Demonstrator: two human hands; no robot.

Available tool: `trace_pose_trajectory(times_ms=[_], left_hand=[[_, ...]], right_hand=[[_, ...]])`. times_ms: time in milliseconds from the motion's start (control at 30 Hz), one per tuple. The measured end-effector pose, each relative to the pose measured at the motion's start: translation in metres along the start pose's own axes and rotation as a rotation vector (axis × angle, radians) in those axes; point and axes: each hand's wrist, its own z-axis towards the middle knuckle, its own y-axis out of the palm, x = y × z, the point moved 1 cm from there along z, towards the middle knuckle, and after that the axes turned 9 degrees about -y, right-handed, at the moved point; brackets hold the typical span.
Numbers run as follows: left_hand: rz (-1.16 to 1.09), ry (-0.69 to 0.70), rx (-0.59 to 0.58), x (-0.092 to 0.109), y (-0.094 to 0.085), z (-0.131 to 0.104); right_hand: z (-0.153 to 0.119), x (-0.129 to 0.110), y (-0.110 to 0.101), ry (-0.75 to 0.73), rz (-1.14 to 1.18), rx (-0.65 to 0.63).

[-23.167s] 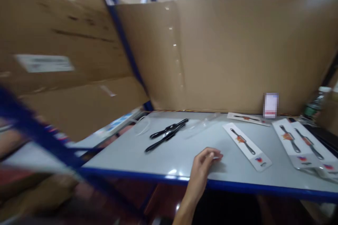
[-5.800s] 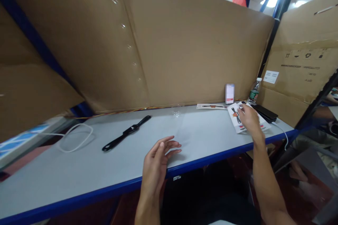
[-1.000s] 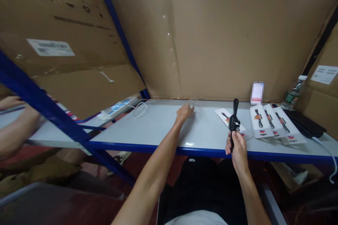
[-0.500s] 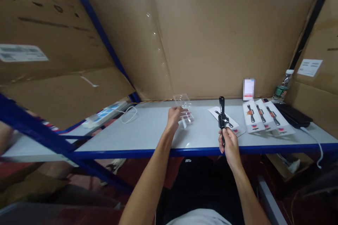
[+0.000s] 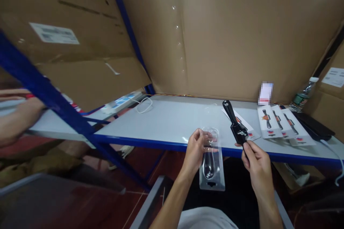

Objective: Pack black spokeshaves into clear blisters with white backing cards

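Observation:
A clear plastic blister shell hangs over the table's front edge, its upper part pinched in my left hand. It has a moulded hollow and a hang hole at the lower end. My right hand is closed around the lower handle of a black spokeshave, which tilts up to the left. Behind the spokeshave, a printed card lies on the table, partly covered by the tool. Right of it, several printed spokeshave cards overlap one another.
The grey table has a blue front edge. At the back right stand a phone and a water bottle, near a black case with a white cable. A blue frame post and another person's arm are at left.
My left hand has brought the blister shell from the table toward me, over the front edge. The spokeshave now tilts to the left in my right hand. The view has shifted left.

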Motion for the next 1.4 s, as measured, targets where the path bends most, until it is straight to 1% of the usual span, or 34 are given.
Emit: trace_pose_trajectory(times_ms=[67, 167, 300, 367, 433, 533, 600, 667, 767, 867, 1000, 1133, 1233, 1333, 1400], left_hand=[[0.013, 0.045, 0.054, -0.004, 0.004, -0.006], [-0.059, 0.088, 0.103, -0.012, 0.011, -0.012], [-0.258, 0.067, 0.117, -0.022, 0.017, -0.02], [-0.373, 0.032, 0.093, -0.025, 0.018, -0.023], [-0.458, -0.035, 0.042, -0.026, 0.017, -0.026], [-0.496, -0.144, -0.016, -0.026, 0.013, -0.03], [-0.49, -0.155, -0.028, -0.025, 0.009, -0.032], [-0.468, -0.136, -0.045, -0.023, 0.005, -0.035], [-0.423, -0.114, -0.064, -0.023, -0.001, -0.039], [-0.4, -0.105, -0.02, -0.026, -0.004, -0.04], [-0.415, -0.142, 0.021, -0.028, -0.005, -0.04], [-0.444, -0.178, -0.022, -0.024, -0.003, -0.04], [-0.441, -0.193, -0.059, -0.022, -0.001, -0.04], [-0.436, -0.19, -0.058, -0.023, 0.0, -0.039], [-0.443, -0.192, -0.049, -0.026, -0.001, -0.038]], right_hand=[[-0.007, -0.009, 0.001, -0.004, -0.031, -0.018], [-0.015, -0.016, 0.009, -0.051, -0.15, -0.047], [-0.017, -0.016, 0.026, -0.243, -0.464, -0.088], [-0.018, -0.012, 0.036, -0.327, -0.622, -0.101], [-0.019, -0.006, 0.043, -0.378, -0.747, -0.109], [-0.025, 0.0, 0.052, -0.421, -0.888, -0.142], [-0.029, 0.002, 0.058, -0.452, -0.954, -0.169], [-0.033, 0.001, 0.063, -0.477, -0.995, -0.176], [-0.038, 0.0, 0.071, -0.481, -1.021, -0.176], [-0.045, 0.001, 0.077, -0.482, -1.014, -0.203], [-0.054, 0.003, 0.082, -0.483, -0.976, -0.242], [-0.055, 0.006, 0.08, -0.427, -0.91, -0.218], [-0.053, 0.006, 0.077, -0.369, -0.82, -0.194], [-0.051, 0.004, 0.074, -0.307, -0.738, -0.176], [-0.05, 0.003, 0.072, -0.309, -0.732, -0.167]])
